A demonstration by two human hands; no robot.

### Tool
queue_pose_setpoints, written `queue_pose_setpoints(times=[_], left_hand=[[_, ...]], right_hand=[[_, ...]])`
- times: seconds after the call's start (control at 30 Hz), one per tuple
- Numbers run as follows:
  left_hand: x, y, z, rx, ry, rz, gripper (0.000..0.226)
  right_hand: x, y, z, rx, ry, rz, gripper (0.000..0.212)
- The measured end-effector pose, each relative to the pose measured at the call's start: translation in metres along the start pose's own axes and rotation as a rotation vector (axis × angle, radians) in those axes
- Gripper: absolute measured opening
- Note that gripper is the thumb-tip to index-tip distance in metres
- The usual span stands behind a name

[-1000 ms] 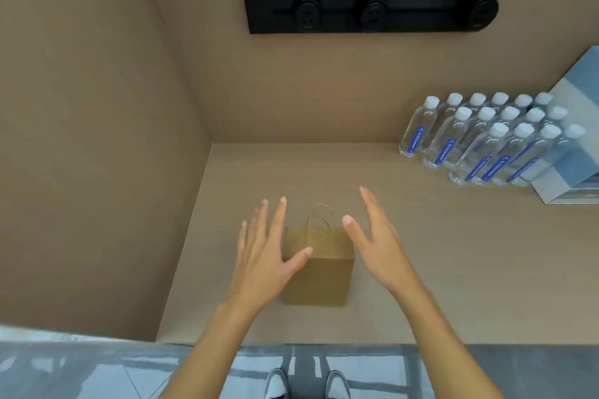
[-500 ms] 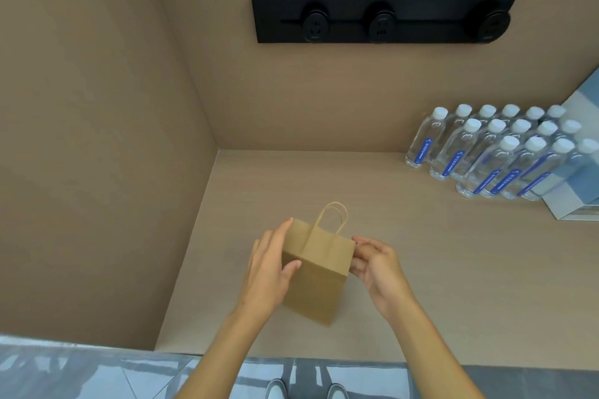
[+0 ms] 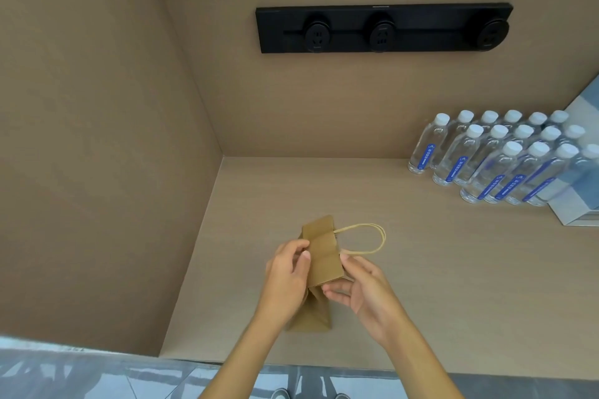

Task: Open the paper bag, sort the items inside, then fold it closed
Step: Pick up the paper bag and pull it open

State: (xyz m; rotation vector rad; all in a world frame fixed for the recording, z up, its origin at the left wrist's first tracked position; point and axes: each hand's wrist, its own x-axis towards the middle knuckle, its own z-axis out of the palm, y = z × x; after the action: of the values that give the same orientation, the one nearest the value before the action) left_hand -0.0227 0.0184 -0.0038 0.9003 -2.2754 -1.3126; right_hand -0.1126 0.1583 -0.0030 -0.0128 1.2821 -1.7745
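Note:
A small brown paper bag [image 3: 322,256] stands on the beige counter [image 3: 421,262], its narrow creased side facing me and its twisted paper handle [image 3: 372,241] sticking out to the right. My left hand [image 3: 287,282] pinches the bag's left edge near the top. On the other edge my right hand [image 3: 359,291] grips with thumb and fingers. The bag's mouth looks pressed flat, and whatever is inside is hidden.
Several clear water bottles [image 3: 492,159] with white caps and blue labels stand at the back right, next to a pale blue box [image 3: 580,204]. A black socket strip [image 3: 382,27] is on the back wall. A side wall closes the left.
Both hands closed onto the bag, then turned it so its narrow side faces me and its handle points right. The view shifted down slightly.

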Motion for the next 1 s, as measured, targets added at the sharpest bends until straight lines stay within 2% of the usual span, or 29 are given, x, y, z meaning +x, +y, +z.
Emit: queue_pose_setpoints(times=[0.1, 0.2, 0.3, 0.37, 0.4, 0.47, 0.53, 0.6, 0.67, 0.83, 1.0], left_hand=[[0.001, 0.012, 0.0, -0.054, -0.065, -0.129, 0.042], [0.001, 0.025, -0.002, -0.002, -0.156, -0.215, 0.073], [0.006, 0.035, -0.004, 0.029, -0.18, -0.275, 0.071], [0.01, 0.036, -0.007, -0.08, -0.211, -0.344, 0.077], [0.011, 0.035, -0.009, -0.154, -0.223, -0.378, 0.075], [0.012, 0.033, -0.013, -0.251, -0.236, -0.392, 0.054], [0.014, 0.031, -0.017, -0.269, -0.23, -0.364, 0.028], [0.017, 0.03, -0.02, -0.253, -0.211, -0.37, 0.021], [0.019, 0.031, -0.021, -0.205, -0.2, -0.375, 0.011], [0.024, 0.025, -0.019, -0.019, -0.29, -0.376, 0.024], [0.028, 0.016, -0.03, 0.147, -0.257, -0.395, 0.034]], right_hand=[[-0.001, 0.001, 0.005, -0.076, -0.018, -0.054, 0.05], [-0.002, 0.0, 0.01, -0.178, -0.074, -0.121, 0.039], [-0.002, 0.0, 0.013, -0.203, -0.092, -0.159, 0.031], [-0.002, -0.001, 0.013, -0.206, -0.1, -0.177, 0.031], [-0.002, -0.001, 0.013, -0.194, -0.102, -0.179, 0.034], [-0.002, -0.002, 0.011, -0.144, -0.084, -0.156, 0.041], [-0.001, -0.004, 0.01, -0.14, -0.074, -0.14, 0.034], [-0.001, -0.007, 0.011, -0.195, -0.038, -0.135, 0.021], [0.002, -0.011, 0.017, -0.28, 0.05, -0.125, 0.02], [0.009, -0.017, 0.028, -0.569, 0.11, -0.107, 0.033], [0.006, -0.031, 0.018, -0.932, 0.206, -0.162, 0.033]])
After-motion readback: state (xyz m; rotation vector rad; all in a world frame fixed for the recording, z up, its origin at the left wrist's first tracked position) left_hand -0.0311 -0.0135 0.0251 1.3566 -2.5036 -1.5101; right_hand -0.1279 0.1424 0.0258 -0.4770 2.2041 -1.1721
